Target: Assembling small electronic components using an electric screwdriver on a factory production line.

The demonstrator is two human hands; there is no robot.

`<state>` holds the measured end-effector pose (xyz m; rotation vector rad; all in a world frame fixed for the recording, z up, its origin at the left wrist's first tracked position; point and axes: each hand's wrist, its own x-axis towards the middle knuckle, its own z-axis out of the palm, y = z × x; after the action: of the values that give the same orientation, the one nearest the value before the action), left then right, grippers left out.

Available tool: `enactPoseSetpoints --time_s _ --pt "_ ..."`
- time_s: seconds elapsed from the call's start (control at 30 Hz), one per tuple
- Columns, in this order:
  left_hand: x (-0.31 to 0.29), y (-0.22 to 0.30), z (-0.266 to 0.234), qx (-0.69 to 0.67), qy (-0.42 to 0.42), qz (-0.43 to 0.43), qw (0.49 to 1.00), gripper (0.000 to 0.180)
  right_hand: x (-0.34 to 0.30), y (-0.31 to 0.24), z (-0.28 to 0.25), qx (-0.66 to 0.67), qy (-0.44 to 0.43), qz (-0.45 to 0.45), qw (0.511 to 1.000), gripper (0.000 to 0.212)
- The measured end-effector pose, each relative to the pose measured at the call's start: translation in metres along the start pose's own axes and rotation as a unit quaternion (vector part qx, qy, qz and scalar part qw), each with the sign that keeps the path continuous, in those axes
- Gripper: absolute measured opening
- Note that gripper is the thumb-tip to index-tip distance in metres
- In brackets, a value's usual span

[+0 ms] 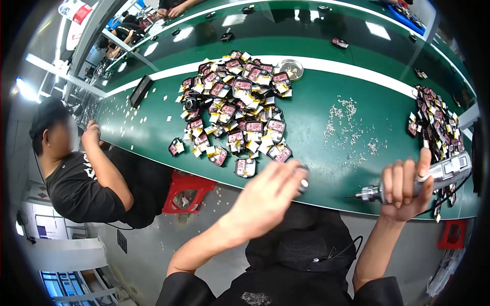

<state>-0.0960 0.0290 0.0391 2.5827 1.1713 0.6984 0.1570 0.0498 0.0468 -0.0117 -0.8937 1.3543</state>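
Note:
My right hand (403, 188) is wrapped round a silver electric screwdriver (450, 170), its thin bit pointing left over the bench's near edge. Slightly blurred, my left hand (266, 200) closes on a small black part (304, 179) with a white spot; the fingers hide most of it. Left of that hand, a large heap of small black-cased units (236, 109) with pink faces and white and yellow tabs covers the bench. One such unit (245, 167) lies at the near edge, close to my left fingers. Many tiny pale screws or pins (352, 130) are scattered between my hands, farther back.
A second pile of units (438, 122) stands at the right, behind the screwdriver. A round dish (291, 69) with small parts and a black tray (141, 91) rest on the green bench (316, 148). A co-worker (84, 173) sits at the left, near a red stool (188, 193). Beyond runs a conveyor (286, 30) with spaced-out units.

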Motion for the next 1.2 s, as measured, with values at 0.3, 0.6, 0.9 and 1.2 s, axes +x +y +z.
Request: enactPoseSetpoints --time_s 0.3,0.6,0.9,1.2 --pt "0.0 -0.127 -0.059 0.207 0.185 -0.172 0.945 0.03 -0.05 -0.023 -0.023 -0.043 0.161 -0.021 0.986 0.012" --pt "0.065 -0.045 0.014 0.063 0.129 -0.009 0.99 0.023 -0.061 -0.011 -0.031 0.027 0.257 0.01 0.966 0.013" --pt "0.097 -0.04 0.054 0.08 0.056 0.046 0.994 0.017 -0.065 -0.014 -0.036 0.055 0.247 0.003 0.968 0.012" --pt "0.105 -0.043 0.053 0.196 0.007 0.133 0.972 0.012 -0.066 -0.014 -0.041 0.063 0.213 0.009 0.975 0.013"
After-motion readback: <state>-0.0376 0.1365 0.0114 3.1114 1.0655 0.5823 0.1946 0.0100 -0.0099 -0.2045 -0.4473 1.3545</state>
